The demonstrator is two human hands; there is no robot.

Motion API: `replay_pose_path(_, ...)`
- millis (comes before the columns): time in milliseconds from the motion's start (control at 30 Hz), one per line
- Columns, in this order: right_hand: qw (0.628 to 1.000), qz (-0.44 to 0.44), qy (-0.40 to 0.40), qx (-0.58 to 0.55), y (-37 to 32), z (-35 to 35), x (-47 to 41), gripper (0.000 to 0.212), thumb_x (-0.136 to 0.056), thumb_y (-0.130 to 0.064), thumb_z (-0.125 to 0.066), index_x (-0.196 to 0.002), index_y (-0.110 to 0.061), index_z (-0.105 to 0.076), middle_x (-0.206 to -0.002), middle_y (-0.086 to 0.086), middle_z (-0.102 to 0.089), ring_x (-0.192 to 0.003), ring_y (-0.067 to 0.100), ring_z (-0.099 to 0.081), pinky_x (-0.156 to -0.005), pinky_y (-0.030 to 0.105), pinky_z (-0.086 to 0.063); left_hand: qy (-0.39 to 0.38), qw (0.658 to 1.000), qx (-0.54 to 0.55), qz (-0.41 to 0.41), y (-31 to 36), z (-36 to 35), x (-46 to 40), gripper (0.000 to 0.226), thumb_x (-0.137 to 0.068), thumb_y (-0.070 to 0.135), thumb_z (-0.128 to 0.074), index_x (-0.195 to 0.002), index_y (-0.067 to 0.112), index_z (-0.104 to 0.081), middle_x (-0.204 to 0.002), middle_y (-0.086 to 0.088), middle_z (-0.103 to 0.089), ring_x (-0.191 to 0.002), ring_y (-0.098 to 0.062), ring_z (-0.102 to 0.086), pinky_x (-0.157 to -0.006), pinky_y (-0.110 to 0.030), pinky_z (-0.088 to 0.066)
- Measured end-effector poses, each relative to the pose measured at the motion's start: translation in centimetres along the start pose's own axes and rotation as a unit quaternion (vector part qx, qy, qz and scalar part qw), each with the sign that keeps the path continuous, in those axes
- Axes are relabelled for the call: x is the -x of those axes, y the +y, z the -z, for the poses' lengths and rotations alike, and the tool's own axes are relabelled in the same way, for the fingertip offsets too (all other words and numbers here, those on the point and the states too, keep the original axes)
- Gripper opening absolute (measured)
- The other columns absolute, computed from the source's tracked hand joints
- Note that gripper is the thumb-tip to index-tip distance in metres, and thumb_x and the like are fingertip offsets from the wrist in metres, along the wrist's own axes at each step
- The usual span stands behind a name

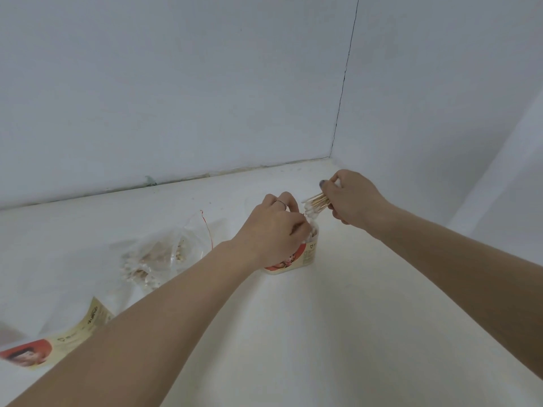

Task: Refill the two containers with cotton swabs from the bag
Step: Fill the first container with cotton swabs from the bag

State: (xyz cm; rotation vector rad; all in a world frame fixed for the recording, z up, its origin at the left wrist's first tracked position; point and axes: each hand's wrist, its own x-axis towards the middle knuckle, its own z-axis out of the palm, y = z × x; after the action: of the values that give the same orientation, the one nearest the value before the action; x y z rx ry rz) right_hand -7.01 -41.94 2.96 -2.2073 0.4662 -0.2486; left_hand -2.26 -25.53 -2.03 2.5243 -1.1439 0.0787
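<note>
Your right hand pinches a small bundle of wooden-stick cotton swabs with white tips, held just above the small round clear plastic container with a red and cream label. Your left hand has its fingers curled at the container's mouth, on the swabs that already stand inside. The swabs are very light and thin — I think they slip apart easily, so hold the bundle at the middle of the sticks. The crumpled clear plastic bag lies on the white table to the left, and a second labelled container lies nearer to you.
</note>
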Motion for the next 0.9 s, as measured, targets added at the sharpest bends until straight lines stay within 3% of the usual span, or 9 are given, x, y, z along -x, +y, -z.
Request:
replay_pose_path(133, 0.999, 0.02, 0.009, 0.038, 0.0, -0.1, 0.1, 0.024, -0.102, -0.035, -0.044, -0.093, -0.014, -0.052, -0.096, 0.01, -0.064, -0.07, 0.024, -0.054, -0.062, 0.03, -0.042, -0.008, 0.999, 0.04, 0.014, 0.0, -0.5, 0.1, 0.033, -0.101, 0.028, -0.046, -0.082, 0.016, -0.07, -0.115, 0.004, -0.045, -0.113, -0.028, -0.035, -0.098, -0.037, -0.039)
replay_pose_path(300, 0.996, 0.037, 0.016, 0.081, -0.5, -0.4, 0.4, 0.027, -0.103, -0.033, -0.041, -0.098, -0.009, -0.054, -0.096, 0.009, -0.064, -0.072, 0.023, -0.054, -0.059, 0.031, -0.041, -0.007, 1.0, 0.024, 0.012, 0.4, -0.2, 0.5, 0.031, -0.102, 0.028, -0.044, -0.101, 0.019, -0.074, -0.118, 0.003, -0.04, -0.112, -0.024, -0.033, -0.093, -0.035, -0.043)
replay_pose_path(600, 0.988, 0.045, 0.017, 0.15, -1.5, -1.4, 0.5, 0.028, -0.103, -0.027, -0.04, -0.106, -0.003, -0.054, -0.097, 0.013, -0.061, -0.076, 0.028, -0.054, -0.057, 0.033, -0.038, 0.023, 0.999, 0.033, 0.009, -0.3, -0.1, 1.0, 0.029, -0.099, 0.036, -0.05, -0.088, 0.017, -0.07, -0.116, 0.0, -0.036, -0.109, -0.022, -0.039, -0.077, -0.036, -0.051)
replay_pose_path(900, 0.987, 0.024, 0.037, 0.155, -0.6, -2.3, 0.8, 0.024, -0.104, -0.023, -0.039, -0.101, -0.002, -0.051, -0.094, 0.014, -0.059, -0.072, 0.025, -0.051, -0.058, 0.035, -0.037, 0.024, 0.997, 0.069, 0.019, -0.7, 0.0, 1.1, 0.029, -0.096, 0.038, -0.054, -0.086, 0.017, -0.07, -0.111, 0.003, -0.043, -0.107, -0.019, -0.039, -0.081, -0.035, -0.048)
